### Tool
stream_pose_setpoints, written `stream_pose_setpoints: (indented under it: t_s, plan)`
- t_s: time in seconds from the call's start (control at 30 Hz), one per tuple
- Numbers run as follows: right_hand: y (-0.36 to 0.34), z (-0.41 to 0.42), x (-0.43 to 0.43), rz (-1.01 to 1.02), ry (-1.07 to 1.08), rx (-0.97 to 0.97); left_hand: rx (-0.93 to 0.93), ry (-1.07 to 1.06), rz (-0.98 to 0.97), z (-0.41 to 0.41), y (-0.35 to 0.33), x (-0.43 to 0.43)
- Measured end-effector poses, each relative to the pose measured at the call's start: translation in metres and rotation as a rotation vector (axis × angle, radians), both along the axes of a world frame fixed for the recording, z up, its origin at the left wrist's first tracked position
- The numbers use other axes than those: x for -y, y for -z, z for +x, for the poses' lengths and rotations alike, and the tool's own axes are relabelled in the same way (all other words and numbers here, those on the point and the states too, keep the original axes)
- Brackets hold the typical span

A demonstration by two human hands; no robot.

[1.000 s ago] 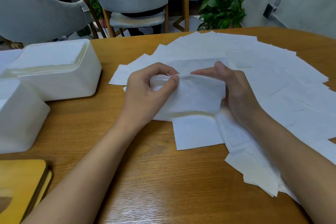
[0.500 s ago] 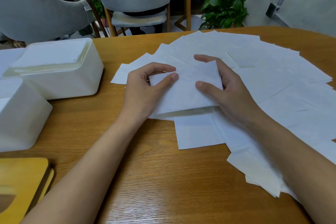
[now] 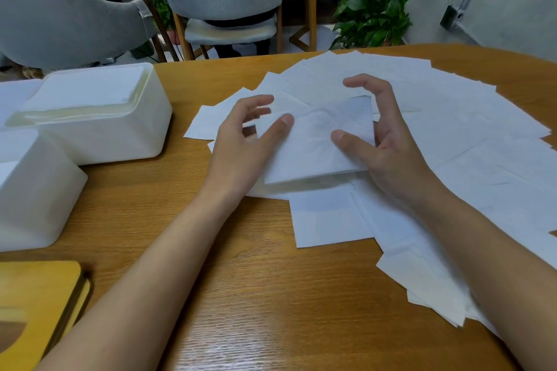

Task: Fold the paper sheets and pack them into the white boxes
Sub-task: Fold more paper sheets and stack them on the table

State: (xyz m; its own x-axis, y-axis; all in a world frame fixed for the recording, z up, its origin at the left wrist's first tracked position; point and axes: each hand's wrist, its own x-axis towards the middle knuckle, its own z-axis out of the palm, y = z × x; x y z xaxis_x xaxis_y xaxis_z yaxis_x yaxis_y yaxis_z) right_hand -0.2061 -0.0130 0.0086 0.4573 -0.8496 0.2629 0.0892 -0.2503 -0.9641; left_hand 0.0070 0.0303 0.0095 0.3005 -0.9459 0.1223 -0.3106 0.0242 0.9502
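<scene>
Here's the folded sheet (image 3: 316, 144), held just above the fan of loose paper sheets (image 3: 452, 129) spread over the table (image 3: 241, 295). The left hand (image 3: 238, 147) pinches its left edge, thumb (image 3: 280, 126) flat on top and the fingers spread apart around the far corner. The right hand (image 3: 388, 153) takes the other side, thumb (image 3: 346, 141) pressing on the top face, forefinger arched clear above the far edge, and whatever fingers support it from below are hidden. By the look of it the fold is made and wants tidying, so the smart play is to line up the edges and run both thumbs outward along the crease before lifting. This paper is thin and soft, and a hard squeeze would crumple it. The far white box (image 3: 99, 135) sits to the left with a stack already inside, and the near white box (image 3: 36, 199) is beside it.
</scene>
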Motion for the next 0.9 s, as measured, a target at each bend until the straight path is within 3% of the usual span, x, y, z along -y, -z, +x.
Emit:
stream_pose_setpoints:
  t_s: [0.07, 0.17, 0.27, 0.37, 0.47, 0.6, 0.9]
  plan:
    - [-0.001, -0.002, 0.001, 0.01, 0.004, 0.014, -0.195, 0.068, 0.053, 0.0, -0.004, -0.001]
    - [0.001, -0.003, 0.003, -0.084, 0.028, -0.115, -0.207, 0.029, -0.006, -0.001, -0.006, -0.003]
    - [0.006, 0.0, 0.003, -0.095, 0.041, -0.202, -0.039, -0.044, -0.102, 0.0, 0.0, -0.001]
    - [0.007, -0.001, 0.006, -0.061, 0.214, -0.199, 0.208, -0.07, -0.198, 0.0, 0.005, -0.002]
    - [0.011, -0.005, 0.012, -0.079, 0.357, -0.244, 0.431, 0.147, -0.169, -0.001, 0.006, -0.004]
    - [0.013, -0.003, 0.012, -0.065, 0.385, -0.274, 0.716, 0.463, -0.008, -0.004, 0.014, -0.005]
    - [0.013, -0.002, 0.012, -0.098, 0.372, -0.295, 0.558, 0.481, 0.112, -0.011, 0.011, -0.008]
